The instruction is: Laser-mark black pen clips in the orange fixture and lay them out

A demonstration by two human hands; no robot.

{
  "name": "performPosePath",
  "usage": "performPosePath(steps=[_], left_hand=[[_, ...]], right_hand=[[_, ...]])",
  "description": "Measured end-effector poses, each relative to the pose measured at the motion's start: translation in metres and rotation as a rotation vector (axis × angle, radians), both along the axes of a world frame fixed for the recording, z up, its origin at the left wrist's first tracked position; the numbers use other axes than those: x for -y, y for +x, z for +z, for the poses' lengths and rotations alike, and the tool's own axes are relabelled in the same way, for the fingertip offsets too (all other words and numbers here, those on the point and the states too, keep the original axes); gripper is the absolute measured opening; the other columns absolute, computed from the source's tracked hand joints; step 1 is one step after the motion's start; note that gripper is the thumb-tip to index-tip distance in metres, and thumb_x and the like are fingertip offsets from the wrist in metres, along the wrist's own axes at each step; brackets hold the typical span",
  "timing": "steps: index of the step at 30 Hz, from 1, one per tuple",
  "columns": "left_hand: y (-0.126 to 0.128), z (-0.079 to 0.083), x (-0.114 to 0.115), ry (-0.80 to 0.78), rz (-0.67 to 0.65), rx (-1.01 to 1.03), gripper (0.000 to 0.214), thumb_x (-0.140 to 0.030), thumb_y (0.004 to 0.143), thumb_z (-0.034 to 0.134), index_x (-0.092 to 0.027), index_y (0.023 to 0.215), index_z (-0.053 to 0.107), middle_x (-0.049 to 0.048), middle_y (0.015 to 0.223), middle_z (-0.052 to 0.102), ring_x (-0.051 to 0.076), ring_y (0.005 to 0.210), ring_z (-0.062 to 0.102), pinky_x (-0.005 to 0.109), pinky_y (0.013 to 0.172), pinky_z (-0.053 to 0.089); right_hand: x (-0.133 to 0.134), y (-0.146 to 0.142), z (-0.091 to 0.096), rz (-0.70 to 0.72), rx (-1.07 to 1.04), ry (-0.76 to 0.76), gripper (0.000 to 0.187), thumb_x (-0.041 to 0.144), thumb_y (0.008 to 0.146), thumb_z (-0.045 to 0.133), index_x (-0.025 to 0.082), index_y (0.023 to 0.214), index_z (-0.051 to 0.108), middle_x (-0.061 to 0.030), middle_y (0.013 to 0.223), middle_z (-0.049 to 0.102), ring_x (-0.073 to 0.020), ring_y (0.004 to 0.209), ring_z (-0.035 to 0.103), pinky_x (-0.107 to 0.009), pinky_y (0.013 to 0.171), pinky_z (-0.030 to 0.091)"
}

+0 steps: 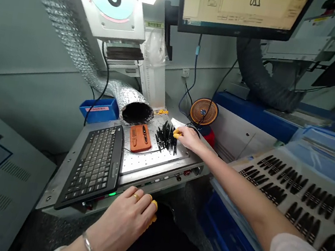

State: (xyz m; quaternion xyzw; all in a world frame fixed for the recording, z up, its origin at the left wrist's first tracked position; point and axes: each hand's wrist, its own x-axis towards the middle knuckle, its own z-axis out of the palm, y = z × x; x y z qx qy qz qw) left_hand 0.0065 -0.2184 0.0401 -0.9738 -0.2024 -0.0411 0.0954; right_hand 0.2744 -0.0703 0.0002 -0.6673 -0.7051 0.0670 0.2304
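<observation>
My right hand [189, 138], with yellow finger cots on its fingertips, reaches to the right side of a pile of slim black pointed pieces [165, 137]. Its fingers are pinched together at the pile; what lies between them is too small to make out. Near the front edge of the metal work plate [136, 163], my left hand [132, 221] is held low with curled fingers, also in yellow cots. Its palm side is hidden. Left of the pile lies an orange-brown fixture block [135, 144] with two shaped recesses, and a black piece [145, 134] sits in the right one.
A black keyboard [96, 159] lies left of the plate. Behind stand a silver duct hose [122, 93], a blue bin [103, 109] and an orange fan [204, 111]. At right, rows of black pieces [292, 177] lie on a pale sheet. A monitor [241, 10] hangs above.
</observation>
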Motion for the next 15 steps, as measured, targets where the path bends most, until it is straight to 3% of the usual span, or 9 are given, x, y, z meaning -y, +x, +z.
performPosePath(steps=[8,15], left_hand=[[-0.014,-0.012,-0.004,-0.025,0.091,-0.022,0.009,-0.012,0.087,0.043,-0.019,0.083,0.047,0.0006,0.078,0.048,0.017,0.066,0.04,0.034,0.066,0.028],[-0.016,-0.015,-0.009,-0.026,0.1,-0.003,0.01,-0.01,0.086,0.044,-0.019,0.082,0.045,0.0008,0.077,0.047,0.016,0.066,0.039,0.035,0.067,0.028]], right_hand=[[-0.063,-0.011,-0.004,-0.049,0.064,-0.119,0.02,0.02,0.082,0.054,0.021,0.097,0.068,-0.0072,0.093,0.064,-0.0208,0.087,0.057,-0.024,0.065,0.035],[-0.086,-0.013,-0.014,-0.052,0.045,-0.197,0.018,0.022,0.08,0.058,0.021,0.095,0.068,-0.0063,0.098,0.064,-0.0207,0.093,0.057,-0.024,0.068,0.037]])
